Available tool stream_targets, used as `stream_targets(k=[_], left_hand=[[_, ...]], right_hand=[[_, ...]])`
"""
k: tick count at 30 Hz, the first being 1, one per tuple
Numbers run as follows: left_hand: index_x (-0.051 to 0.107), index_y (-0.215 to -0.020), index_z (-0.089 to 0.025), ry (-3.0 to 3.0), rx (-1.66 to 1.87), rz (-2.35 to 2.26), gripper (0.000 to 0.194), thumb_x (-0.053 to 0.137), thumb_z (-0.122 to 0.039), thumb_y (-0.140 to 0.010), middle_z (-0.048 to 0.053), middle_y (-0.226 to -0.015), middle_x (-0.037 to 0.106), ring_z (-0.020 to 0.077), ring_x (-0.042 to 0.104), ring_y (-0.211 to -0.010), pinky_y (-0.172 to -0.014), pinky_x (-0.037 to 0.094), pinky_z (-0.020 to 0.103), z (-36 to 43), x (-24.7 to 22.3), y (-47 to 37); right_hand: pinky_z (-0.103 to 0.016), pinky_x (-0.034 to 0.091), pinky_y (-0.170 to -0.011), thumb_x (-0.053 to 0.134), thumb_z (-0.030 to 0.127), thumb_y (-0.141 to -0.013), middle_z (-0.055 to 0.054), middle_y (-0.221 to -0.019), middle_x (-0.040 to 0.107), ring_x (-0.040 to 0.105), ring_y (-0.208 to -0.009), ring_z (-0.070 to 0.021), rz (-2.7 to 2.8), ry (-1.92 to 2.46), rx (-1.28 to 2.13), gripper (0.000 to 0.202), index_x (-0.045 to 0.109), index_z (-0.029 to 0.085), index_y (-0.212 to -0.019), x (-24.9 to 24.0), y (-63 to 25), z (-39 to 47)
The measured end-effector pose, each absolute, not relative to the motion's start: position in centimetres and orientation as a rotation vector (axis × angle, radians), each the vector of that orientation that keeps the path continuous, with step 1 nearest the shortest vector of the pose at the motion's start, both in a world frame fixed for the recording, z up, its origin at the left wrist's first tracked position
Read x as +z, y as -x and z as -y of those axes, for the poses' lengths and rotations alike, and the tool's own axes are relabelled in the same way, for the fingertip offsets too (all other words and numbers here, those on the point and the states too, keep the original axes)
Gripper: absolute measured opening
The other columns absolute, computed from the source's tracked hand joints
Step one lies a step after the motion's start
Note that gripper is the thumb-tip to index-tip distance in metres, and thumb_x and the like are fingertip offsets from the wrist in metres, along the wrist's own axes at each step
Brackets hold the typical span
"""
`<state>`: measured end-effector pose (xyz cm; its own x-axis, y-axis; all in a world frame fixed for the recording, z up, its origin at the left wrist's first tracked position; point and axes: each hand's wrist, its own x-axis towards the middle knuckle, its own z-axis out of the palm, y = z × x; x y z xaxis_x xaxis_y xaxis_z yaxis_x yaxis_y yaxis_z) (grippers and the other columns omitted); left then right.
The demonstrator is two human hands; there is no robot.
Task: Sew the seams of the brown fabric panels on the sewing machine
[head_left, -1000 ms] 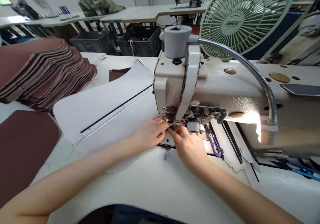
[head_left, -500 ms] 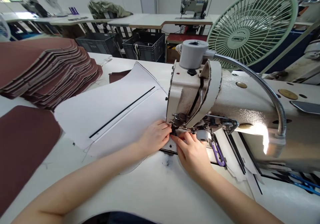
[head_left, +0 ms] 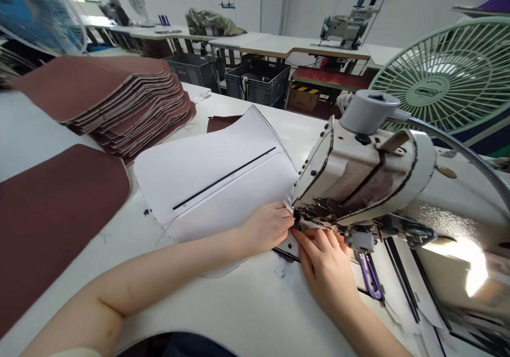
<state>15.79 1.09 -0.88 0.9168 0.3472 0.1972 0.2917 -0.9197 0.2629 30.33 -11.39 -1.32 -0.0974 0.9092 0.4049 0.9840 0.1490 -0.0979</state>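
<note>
A white panel [head_left: 215,171] with a black strip [head_left: 223,179] along it lies flat to the left of the sewing machine [head_left: 350,160]. At the panel's right edge my left hand [head_left: 271,225] is closed, its bent fingers gripping the edge beside the presser foot [head_left: 297,216]. My right hand [head_left: 329,261] is just right of the foot, low over the metal needle plate [head_left: 290,246]. Its index finger points toward the foot and its other fingers are bent under the machine head. What these fingertips pinch is hidden.
Brown panels [head_left: 131,96] form a tall stack at the left, with a single brown panel [head_left: 59,219] nearer me. Purple thread snips [head_left: 370,276] and black-edged white strips [head_left: 402,277] lie right of my hand. A green fan [head_left: 442,81] stands behind the machine.
The view has swung to the left, so everything sits further right and lower. Both hands stay beside the presser foot, and the white panel looks almost unmoved against the machine.
</note>
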Motion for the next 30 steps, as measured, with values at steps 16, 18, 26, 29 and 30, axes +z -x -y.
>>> stream_targets(k=[16, 18, 26, 29, 30], left_hand=[[0.059, -0.102, -0.015, -3.058, 0.340, -0.818, 0.016, 0.047, -0.014, -0.091, 0.013, -0.122, 0.059, 0.0310, 0.042, -0.126, -0.095, 0.039, 0.046, 1.2, 0.3, -16.1], [0.058, -0.109, -0.014, -3.021, 0.319, -0.888, 0.021, 0.048, -0.014, -0.090, 0.015, -0.126, 0.057, 0.0324, 0.041, -0.128, -0.096, 0.039, 0.047, 1.6, 0.6, -16.1], [0.060, -0.070, -0.016, -2.894, -0.046, -0.929, 0.020, 0.048, 0.000, -0.075, 0.005, -0.076, 0.067, 0.0209, 0.065, -0.083, -0.070, 0.047, 0.028, 2.6, 6.1, -7.0], [0.062, -0.069, -0.020, -2.670, -0.110, -0.966, 0.023, 0.046, -0.003, -0.072, -0.003, -0.069, 0.065, 0.0143, 0.061, -0.064, -0.060, 0.041, 0.023, 4.7, 9.6, -1.9], [0.063, -0.070, -0.021, -2.572, -0.159, -0.959, 0.026, 0.045, -0.002, -0.070, -0.005, -0.069, 0.065, 0.0133, 0.061, -0.063, -0.060, 0.041, 0.021, 5.7, 10.9, -0.6]], right_hand=[[-0.034, 0.039, -0.075, 0.042, 0.019, -0.094, -0.005, -0.092, 0.066, 0.060, -0.085, -0.0201, 2.105, 1.684, -0.294, 0.034, 0.064, 0.025, -0.119, -2.3, -31.4, 11.5], [-0.035, 0.038, -0.079, 0.042, 0.018, -0.094, -0.005, -0.092, 0.067, 0.060, -0.086, -0.0197, 2.099, 1.658, -0.293, 0.033, 0.065, 0.024, -0.116, -2.1, -31.4, 11.6], [-0.038, 0.043, -0.084, 0.044, 0.014, -0.093, -0.007, -0.100, 0.067, 0.060, -0.092, -0.0207, 2.101, 1.533, -0.300, 0.033, 0.062, 0.021, -0.120, -1.9, -31.0, 12.0], [-0.039, 0.045, -0.090, 0.043, 0.008, -0.089, -0.014, -0.128, 0.057, 0.052, -0.117, -0.0249, 2.149, 1.457, -0.434, 0.044, 0.054, 0.016, -0.131, -1.4, -29.9, 11.8], [-0.039, 0.045, -0.092, 0.042, 0.006, -0.088, -0.015, -0.135, 0.053, 0.047, -0.123, -0.0256, 2.163, 1.426, -0.496, 0.047, 0.051, 0.016, -0.134, -1.1, -29.5, 11.7]])
